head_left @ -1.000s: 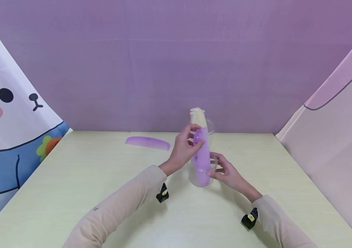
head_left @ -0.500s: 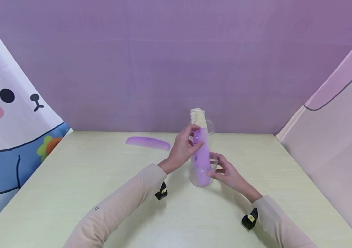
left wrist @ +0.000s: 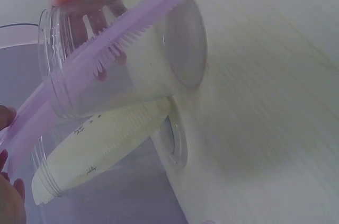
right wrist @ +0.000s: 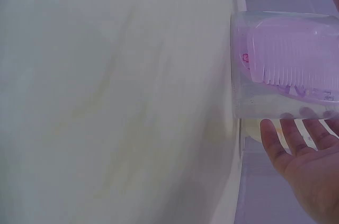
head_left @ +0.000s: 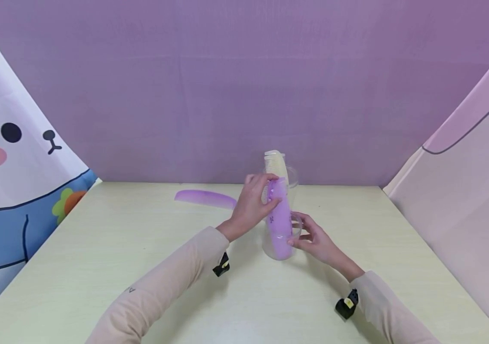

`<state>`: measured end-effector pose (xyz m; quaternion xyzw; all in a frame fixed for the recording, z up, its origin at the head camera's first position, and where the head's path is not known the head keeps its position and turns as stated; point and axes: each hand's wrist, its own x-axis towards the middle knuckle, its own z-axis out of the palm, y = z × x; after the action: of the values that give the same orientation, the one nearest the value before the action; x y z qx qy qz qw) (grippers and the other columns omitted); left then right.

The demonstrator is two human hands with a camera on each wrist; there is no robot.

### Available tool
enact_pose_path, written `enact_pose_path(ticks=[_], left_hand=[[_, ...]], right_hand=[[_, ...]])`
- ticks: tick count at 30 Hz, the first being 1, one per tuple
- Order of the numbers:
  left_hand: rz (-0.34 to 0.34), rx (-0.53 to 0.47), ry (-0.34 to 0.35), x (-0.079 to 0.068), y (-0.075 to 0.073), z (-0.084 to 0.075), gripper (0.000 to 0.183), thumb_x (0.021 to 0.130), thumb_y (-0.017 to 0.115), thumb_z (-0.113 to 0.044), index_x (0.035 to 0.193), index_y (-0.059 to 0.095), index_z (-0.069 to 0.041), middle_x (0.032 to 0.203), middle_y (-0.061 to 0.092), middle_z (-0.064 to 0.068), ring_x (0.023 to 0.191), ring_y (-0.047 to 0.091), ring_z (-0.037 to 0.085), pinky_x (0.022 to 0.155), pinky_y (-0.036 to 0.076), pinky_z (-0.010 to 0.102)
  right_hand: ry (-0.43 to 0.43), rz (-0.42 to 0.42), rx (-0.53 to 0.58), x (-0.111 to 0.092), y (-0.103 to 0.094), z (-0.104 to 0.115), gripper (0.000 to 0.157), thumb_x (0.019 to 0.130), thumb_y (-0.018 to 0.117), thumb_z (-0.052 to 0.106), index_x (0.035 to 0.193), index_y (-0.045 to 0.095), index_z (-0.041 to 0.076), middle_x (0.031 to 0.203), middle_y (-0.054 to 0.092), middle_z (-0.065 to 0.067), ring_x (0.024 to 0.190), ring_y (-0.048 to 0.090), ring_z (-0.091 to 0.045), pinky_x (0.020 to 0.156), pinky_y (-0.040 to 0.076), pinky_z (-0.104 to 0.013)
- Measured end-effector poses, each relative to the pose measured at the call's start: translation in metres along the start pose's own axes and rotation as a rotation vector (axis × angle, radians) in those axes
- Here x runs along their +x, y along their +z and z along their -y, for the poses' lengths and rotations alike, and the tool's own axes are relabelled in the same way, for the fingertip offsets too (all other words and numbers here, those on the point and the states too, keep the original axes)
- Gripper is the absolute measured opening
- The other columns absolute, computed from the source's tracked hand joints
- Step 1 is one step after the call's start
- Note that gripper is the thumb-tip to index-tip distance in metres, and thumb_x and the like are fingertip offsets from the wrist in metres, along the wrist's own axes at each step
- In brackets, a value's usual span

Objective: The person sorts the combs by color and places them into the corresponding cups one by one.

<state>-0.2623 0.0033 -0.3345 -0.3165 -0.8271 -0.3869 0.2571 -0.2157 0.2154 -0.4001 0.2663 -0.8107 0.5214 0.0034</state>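
Note:
My left hand (head_left: 250,205) pinches the upper end of a purple comb (head_left: 280,217), thumb on one side and fingers on the other. The comb leans inside a clear jar (head_left: 267,242), its lower end down near the base. From the right, my right hand (head_left: 320,242) holds this jar, fingers around the wall. Behind it, a second clear jar (head_left: 293,177) contains a cream comb (left wrist: 100,147) whose toothed end rises above the front comb in the head view. In the right wrist view, the purple comb's teeth (right wrist: 288,65) show through the jar wall.
Another purple comb (head_left: 205,198) lies flat on the pale wooden table (head_left: 111,248), left of the jars, near the back edge. A purple cloth (head_left: 227,86) hangs behind the table. Printed cloths stand at the left and right sides.
My left hand has shifted slightly left and turned a little, still gripping the purple comb's top. The right hand and the jars have stayed in place.

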Motion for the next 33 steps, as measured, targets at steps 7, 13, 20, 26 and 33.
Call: enact_pose_path(ticks=[7, 13, 20, 26, 33], left_hand=[[0.021, -0.045, -0.012, 0.001, 0.001, 0.007, 0.050, 0.078, 0.072, -0.018, 0.122, 0.049, -0.012, 0.122, 0.055, 0.001, 0.111, 0.041, 0.018, 0.093, 0.041, 0.034], [0.040, -0.095, -0.037, 0.000, 0.002, 0.011, 0.050, 0.079, 0.071, -0.016, 0.124, 0.048, -0.012, 0.124, 0.052, 0.002, 0.114, 0.044, 0.019, 0.097, 0.042, 0.036], [0.076, -0.177, -0.073, -0.002, -0.001, 0.017, 0.052, 0.081, 0.069, -0.019, 0.127, 0.045, -0.012, 0.122, 0.051, 0.003, 0.108, 0.050, 0.016, 0.086, 0.047, 0.031], [0.097, -0.215, -0.069, -0.004, -0.008, 0.028, 0.053, 0.082, 0.067, -0.026, 0.127, 0.045, -0.009, 0.123, 0.052, 0.004, 0.106, 0.052, 0.020, 0.084, 0.046, 0.032], [0.104, -0.199, -0.081, -0.009, -0.017, 0.050, 0.052, 0.082, 0.068, -0.030, 0.125, 0.047, -0.009, 0.119, 0.056, 0.005, 0.105, 0.052, 0.016, 0.084, 0.046, 0.034]], right_hand=[[0.006, -0.001, -0.002, 0.001, 0.000, 0.000, 0.065, 0.082, 0.065, 0.006, 0.137, 0.031, 0.005, 0.133, 0.042, -0.022, 0.118, 0.044, -0.042, 0.086, 0.049, -0.045], [0.016, -0.003, -0.001, 0.001, 0.000, 0.000, 0.065, 0.082, 0.065, 0.007, 0.137, 0.032, 0.006, 0.135, 0.041, -0.021, 0.118, 0.044, -0.041, 0.085, 0.050, -0.043], [0.014, -0.003, -0.001, 0.000, 0.000, -0.001, 0.065, 0.082, 0.065, 0.007, 0.137, 0.031, 0.006, 0.135, 0.040, -0.021, 0.118, 0.044, -0.041, 0.085, 0.050, -0.042], [0.013, 0.001, 0.008, 0.000, 0.000, -0.001, 0.065, 0.082, 0.065, 0.006, 0.137, 0.031, 0.006, 0.136, 0.040, -0.022, 0.118, 0.043, -0.043, 0.085, 0.050, -0.042], [0.003, -0.002, 0.014, 0.001, 0.000, -0.002, 0.065, 0.082, 0.065, 0.005, 0.137, 0.031, 0.005, 0.135, 0.040, -0.023, 0.117, 0.044, -0.044, 0.085, 0.050, -0.044]])
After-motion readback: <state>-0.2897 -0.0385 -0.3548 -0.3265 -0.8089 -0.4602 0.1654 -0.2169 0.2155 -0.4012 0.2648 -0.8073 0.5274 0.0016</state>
